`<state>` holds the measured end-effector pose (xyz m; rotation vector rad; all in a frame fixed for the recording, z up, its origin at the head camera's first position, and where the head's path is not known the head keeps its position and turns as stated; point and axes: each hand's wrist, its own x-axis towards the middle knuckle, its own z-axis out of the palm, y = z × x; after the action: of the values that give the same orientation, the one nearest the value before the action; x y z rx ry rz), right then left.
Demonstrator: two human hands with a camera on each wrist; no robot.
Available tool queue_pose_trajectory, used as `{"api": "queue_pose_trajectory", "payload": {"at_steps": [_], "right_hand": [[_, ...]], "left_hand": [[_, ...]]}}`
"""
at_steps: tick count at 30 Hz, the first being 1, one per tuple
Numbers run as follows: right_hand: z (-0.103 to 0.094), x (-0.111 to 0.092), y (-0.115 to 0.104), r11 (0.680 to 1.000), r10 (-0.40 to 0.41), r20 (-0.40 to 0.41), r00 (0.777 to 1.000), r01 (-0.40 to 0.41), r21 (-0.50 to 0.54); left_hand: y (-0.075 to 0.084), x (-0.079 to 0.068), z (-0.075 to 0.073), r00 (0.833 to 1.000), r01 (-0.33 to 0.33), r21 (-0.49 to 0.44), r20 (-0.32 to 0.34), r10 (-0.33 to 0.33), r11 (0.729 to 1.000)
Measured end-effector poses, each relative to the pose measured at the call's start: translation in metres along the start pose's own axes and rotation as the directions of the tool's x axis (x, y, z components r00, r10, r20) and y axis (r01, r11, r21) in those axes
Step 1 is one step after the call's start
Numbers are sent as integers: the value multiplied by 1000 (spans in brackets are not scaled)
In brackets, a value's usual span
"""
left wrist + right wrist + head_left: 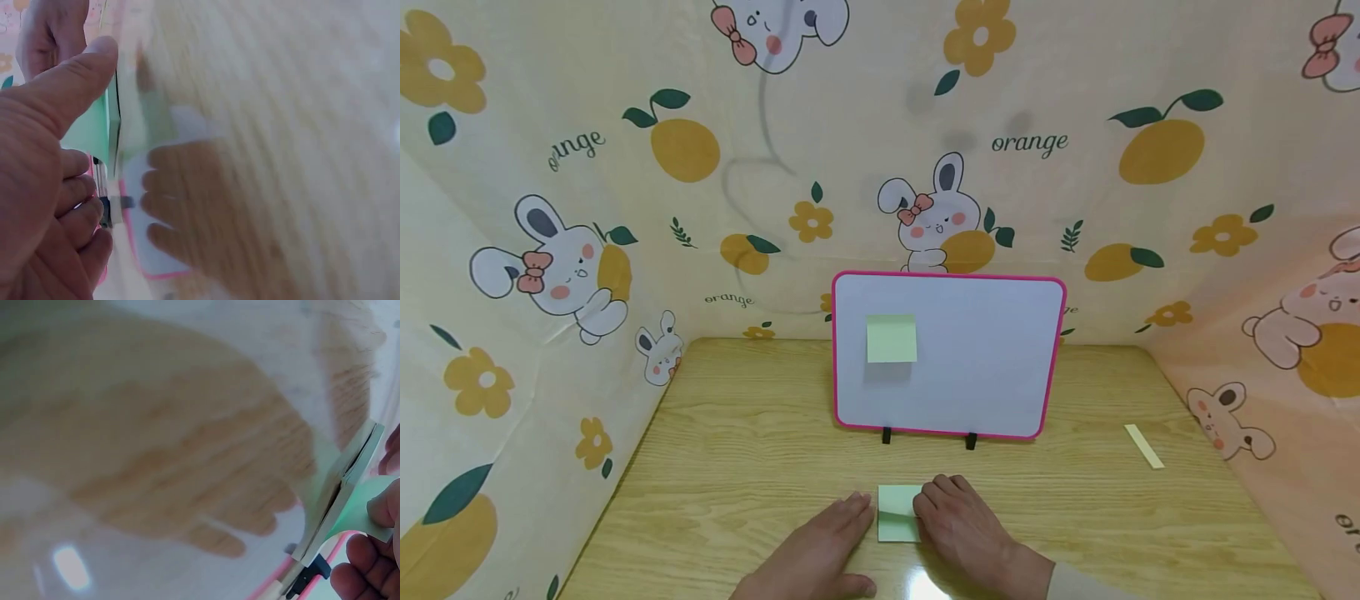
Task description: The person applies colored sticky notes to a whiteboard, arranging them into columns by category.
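A light green sticky note pad [895,500] lies on the wooden table [737,450] between the two hands. Its top sheet [359,503] bends up from the pad in the right wrist view, the free edge pinched between thumb and fingers of the right hand [962,529]. Close by the pad's left edge is the left hand [820,546], fingers extended and thumb apart, holding nothing. The left wrist view shows the lifted green sheet beyond the left thumb. Behind the pad stands a pink-rimmed whiteboard [977,358] bearing one green sticky note [891,337] at its upper left.
Black feet [887,435] prop up the whiteboard. A pale yellow paper strip [1144,447] lies on the right side of the table. Cloth printed with rabbits and oranges [850,108] encloses the table at the back and both sides. The tabletop is glossy and reflects the hands.
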<state>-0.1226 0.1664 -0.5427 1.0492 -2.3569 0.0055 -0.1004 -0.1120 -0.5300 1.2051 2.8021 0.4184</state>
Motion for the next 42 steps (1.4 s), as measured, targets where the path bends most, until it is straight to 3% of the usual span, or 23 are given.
{"api": "queue_pose_trajectory", "payload": {"at_steps": [6, 9, 21, 26, 33, 42], "right_hand": [[-1, -1, -1, 1000, 19, 12, 1000, -19, 7], [-2, -1, -1, 999, 31, 16, 999, -31, 18], [-3, 2, 2, 999, 31, 11, 999, -32, 20], [-5, 5, 7, 997, 70, 39, 997, -71, 8], [-5, 10, 17, 994, 109, 83, 991, -108, -18], [1, 18, 26, 991, 134, 108, 985, -132, -26]], "left_hand": [[6, -2, 6, 984, -153, 168, -65, 166, 974], [9, -1, 12, 974, -189, 214, -81, 211, 958], [13, 0, 21, 975, -207, 213, -39, 220, 955], [13, 1, 23, 968, -226, 262, -45, 245, 938], [14, 5, 18, 976, -217, 178, 48, 211, 960], [15, 4, 20, 968, -244, 222, 7, 249, 944]]}}
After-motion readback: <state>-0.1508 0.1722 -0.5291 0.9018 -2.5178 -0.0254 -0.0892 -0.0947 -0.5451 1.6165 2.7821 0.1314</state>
